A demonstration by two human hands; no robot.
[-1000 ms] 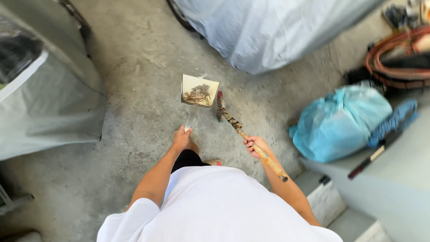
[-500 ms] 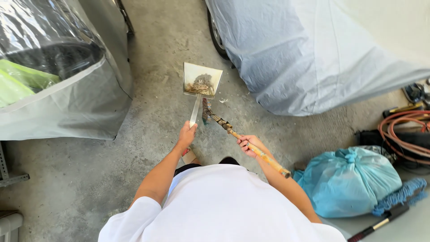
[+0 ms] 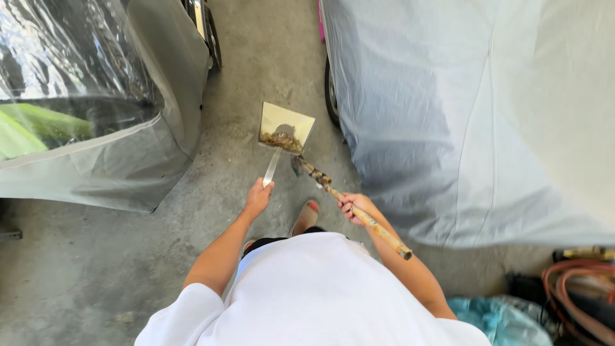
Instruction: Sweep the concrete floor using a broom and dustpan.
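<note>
One person, seen from above in a white shirt, stands on a bare concrete floor with two hands in view. The left hand, just left of centre, is closed around the flat pale handle of one dustpan. The pan sits above the hand at upper centre, its square tray open toward the top of the frame, with one small heap of brown dry debris lying along its near edge. The right hand, right of centre, is wrapped around the shaft of one broom, a mottled yellow-brown stick running diagonally from lower right to upper left. The broom's head end lies just below and right of the dustpan's near corner; whether the two touch cannot be told.

Two covered vehicles flank the floor. One under a grey cloth cover fills the upper right, with one dark wheel showing at its left edge. One under a clear and grey plastic cover fills the upper left. One sandalled foot shows between the hands. At lower right lie one blue plastic bag, partly cut off, and one coil of reddish hose. No labels or signs are legible.
</note>
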